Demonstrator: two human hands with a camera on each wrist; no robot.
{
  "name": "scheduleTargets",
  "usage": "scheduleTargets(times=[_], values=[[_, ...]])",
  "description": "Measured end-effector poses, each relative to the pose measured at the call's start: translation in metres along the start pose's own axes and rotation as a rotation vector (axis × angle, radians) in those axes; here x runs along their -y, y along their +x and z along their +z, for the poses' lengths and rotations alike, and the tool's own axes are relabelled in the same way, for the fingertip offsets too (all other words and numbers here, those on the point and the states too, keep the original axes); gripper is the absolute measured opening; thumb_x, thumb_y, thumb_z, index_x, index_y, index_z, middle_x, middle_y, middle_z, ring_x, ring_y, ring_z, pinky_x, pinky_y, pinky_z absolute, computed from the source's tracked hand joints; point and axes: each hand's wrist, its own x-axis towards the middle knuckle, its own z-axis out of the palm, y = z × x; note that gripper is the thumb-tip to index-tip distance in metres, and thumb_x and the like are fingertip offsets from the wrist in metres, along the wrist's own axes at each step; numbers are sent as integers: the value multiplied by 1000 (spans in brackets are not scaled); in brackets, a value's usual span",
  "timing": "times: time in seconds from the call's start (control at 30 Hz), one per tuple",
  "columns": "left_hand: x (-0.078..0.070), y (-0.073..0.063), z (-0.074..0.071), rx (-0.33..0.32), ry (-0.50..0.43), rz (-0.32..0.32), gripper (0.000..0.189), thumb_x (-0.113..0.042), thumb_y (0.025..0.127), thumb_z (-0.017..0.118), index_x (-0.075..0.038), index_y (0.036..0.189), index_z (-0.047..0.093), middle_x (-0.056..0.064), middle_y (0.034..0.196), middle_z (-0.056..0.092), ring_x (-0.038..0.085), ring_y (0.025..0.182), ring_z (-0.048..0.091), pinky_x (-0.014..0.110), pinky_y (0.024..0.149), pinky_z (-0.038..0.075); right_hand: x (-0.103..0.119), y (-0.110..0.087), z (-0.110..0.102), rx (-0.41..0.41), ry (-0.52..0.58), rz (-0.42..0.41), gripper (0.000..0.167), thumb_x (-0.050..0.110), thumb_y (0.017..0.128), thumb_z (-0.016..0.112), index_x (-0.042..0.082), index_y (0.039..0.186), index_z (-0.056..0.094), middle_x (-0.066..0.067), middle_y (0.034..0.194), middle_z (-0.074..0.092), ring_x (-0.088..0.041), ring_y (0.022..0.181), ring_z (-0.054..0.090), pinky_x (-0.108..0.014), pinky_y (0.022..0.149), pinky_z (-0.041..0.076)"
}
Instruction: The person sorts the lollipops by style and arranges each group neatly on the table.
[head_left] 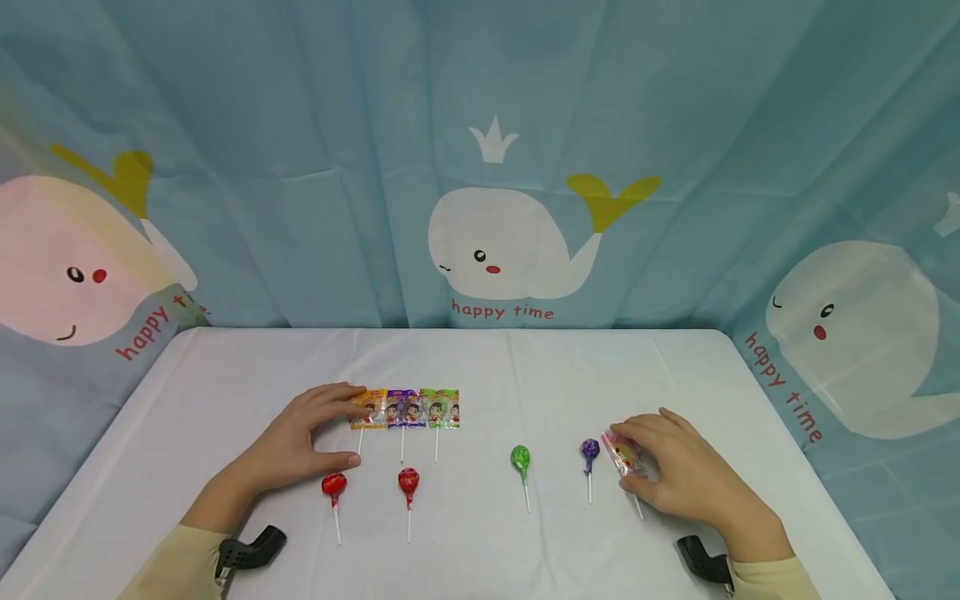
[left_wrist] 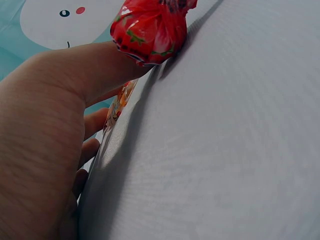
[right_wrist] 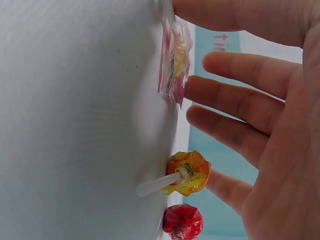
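My left hand [head_left: 311, 433] reaches over the orange flat-wrapped lollipop [head_left: 372, 412], fingertips on its wrapper and thumb beside its stick. This lollipop forms a row with a purple [head_left: 406, 410] and a green flat-wrapped lollipop [head_left: 441, 408]. In the left wrist view, a red round lollipop [left_wrist: 150, 32] lies close in front of the thumb. My right hand [head_left: 678, 467] is spread around a pink flat-wrapped lollipop [head_left: 624, 454], which lies tilted on the table. In the right wrist view, its fingers are nearly straight, with fingertips at the pink wrapper [right_wrist: 176, 65] and thumb by the stick.
On the white-covered table [head_left: 480, 358], a second red round lollipop [head_left: 408, 481], a green one [head_left: 521, 457] and a purple one [head_left: 590, 450] lie apart. A yellow round lollipop [right_wrist: 189, 172] and a red one [right_wrist: 183, 221] show near the right hand. A whale-print curtain [head_left: 360, 167] hangs behind.
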Motion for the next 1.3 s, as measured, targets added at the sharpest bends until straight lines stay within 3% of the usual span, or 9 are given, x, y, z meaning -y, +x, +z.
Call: scheduleTargets(times=[0.7,1.03,1.3], values=[[2,3,3,10,7,-4,63,-51,79,97,-38,137,73,-1,161,55,38,154,39,80,118,29,3,-1,2,-18,-7,39,60,24,82,88,5,137,73,-8,133,71,-34,128,65,-63,118,41],[3,2,1,6,6,5,64,-49,80,97,-37,138,73,-1,161,55,38,154,39,80,117,29,1,3,1,-59,8,8,58,23,81,89,5,135,75,-2,129,70,-29,118,67,-58,100,55],[0,0,0,2,-9,-11,63,-47,79,98,-36,137,74,-1,162,55,38,155,38,80,117,28,1,8,-4,-72,16,-3,59,23,81,89,4,135,74,-4,128,69,-28,117,67,-56,102,55]])
